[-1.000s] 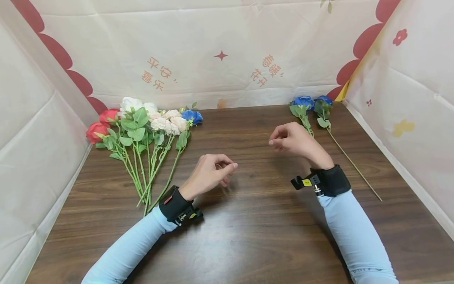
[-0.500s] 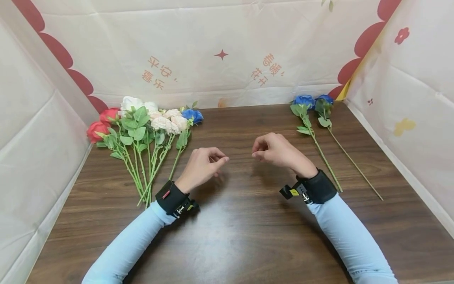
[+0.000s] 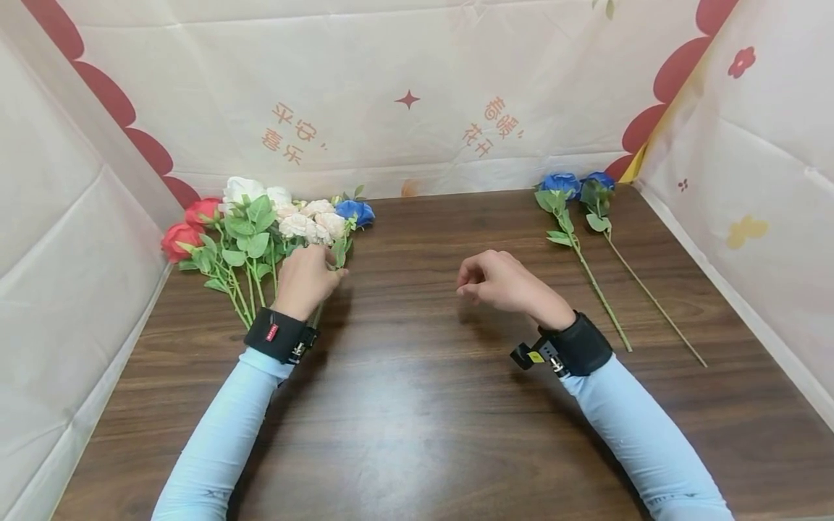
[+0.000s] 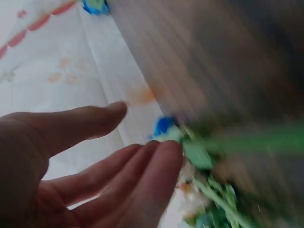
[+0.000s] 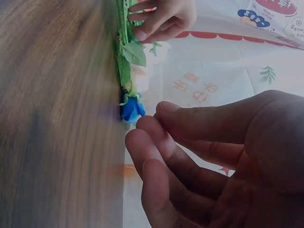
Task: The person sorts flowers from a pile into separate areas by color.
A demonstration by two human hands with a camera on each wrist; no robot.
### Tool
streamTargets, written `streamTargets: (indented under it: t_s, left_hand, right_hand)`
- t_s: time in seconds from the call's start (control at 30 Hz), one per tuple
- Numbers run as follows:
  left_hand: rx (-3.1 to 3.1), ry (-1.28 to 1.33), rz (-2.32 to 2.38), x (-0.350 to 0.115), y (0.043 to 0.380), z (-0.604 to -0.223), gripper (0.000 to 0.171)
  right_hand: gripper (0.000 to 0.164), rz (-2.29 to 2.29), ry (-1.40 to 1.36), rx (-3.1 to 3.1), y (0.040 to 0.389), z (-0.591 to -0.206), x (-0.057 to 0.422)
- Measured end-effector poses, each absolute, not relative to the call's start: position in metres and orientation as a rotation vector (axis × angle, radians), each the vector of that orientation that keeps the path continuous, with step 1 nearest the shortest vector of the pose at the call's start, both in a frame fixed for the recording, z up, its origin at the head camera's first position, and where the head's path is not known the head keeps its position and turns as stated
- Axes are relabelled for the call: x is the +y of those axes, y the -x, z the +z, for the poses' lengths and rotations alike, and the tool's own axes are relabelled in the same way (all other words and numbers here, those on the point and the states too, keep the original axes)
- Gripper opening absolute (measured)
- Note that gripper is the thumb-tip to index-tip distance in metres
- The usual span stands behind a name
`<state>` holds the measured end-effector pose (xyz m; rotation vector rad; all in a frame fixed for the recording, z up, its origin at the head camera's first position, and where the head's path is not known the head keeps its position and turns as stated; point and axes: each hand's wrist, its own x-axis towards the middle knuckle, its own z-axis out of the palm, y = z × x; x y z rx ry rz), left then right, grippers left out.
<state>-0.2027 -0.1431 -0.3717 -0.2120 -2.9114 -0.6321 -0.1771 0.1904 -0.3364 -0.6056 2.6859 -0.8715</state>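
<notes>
Fingers, left: our left hand [image 3: 302,282] is hovering over the slim green stems [image 3: 239,297] of the bunch, thumb and fingertips standing apart, grasping nothing that we are seeing.
Fingers, right: our right hand [image 3: 498,281] is hanging idle above the tabletop, loosely curled, thumb tip close to the index fingertip, holding nothing.
Wristbands: black fabric bands [image 3: 578,344] are carrying small cameras, presumably so that each is watching its own hand.
Table: this dark brown, wood-grained table [image 3: 404,441] is bearing every flower.
Bunch: red roses [image 3: 181,242], white roses [image 3: 242,190], ruffled pale-pink flowers [image 3: 309,226] and one blue rose [image 3: 355,212] are lying at our left, heads away, stems converging towards us, probably for easy gripping.
Blue pair: two blue, leafy-stemmed roses [image 3: 560,185] are lying at our right, well apart from the bunch, perhaps being kept separate.
Hidden: our left hand and wrist are covering the lower stems; one green stem [image 4: 261,142] is blurring; crowded blooms are defying counting.
Backdrop: cream printed cloth [image 3: 404,43] is running out of view above.
</notes>
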Motion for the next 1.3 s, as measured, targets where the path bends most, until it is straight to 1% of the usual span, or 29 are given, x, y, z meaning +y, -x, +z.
streamTargets:
  t_s: [0.1, 0.13, 0.17, 0.3, 0.43, 0.53, 0.93, 1.3]
  left_hand:
    - [-2.966, 0.180, -0.585, -0.154, 0.205, -0.372, 0.048]
    - [-2.997, 0.178, -0.588, -0.156, 0.205, -0.372, 0.053]
    - [-3.026, 0.178, -0.597, -0.159, 0.206, -0.373, 0.054]
    - [-3.163, 0.131, -0.677, -0.162, 0.206, -0.374, 0.038]
    - [-3.234, 0.117, -0.710, -0.161, 0.207, -0.377, 0.033]
    - [-3.250, 0.152, -0.698, -0.160, 0.208, -0.379, 0.036]
    - [-3.242, 0.174, -0.675, -0.154, 0.210, -0.381, 0.034]
    - [-3.132, 0.272, -0.591, -0.152, 0.209, -0.376, 0.050]
  right_hand:
    - [0.006, -0.860, 0.615, 2.686, 0.177, -0.336, 0.189]
    - [0.006, -0.858, 0.613, 2.686, 0.177, -0.336, 0.189]
    - [0.006, -0.854, 0.612, 2.687, 0.177, -0.336, 0.189]
    - [0.006, -0.849, 0.606, 2.688, 0.176, -0.336, 0.188]
    - [0.008, -0.841, 0.609, 2.683, 0.176, -0.337, 0.187]
    - [0.007, -0.837, 0.613, 2.686, 0.177, -0.338, 0.187]
    - [0.006, -0.836, 0.603, 2.686, 0.178, -0.343, 0.187]
    - [0.006, -0.820, 0.604, 2.705, 0.179, -0.343, 0.189]
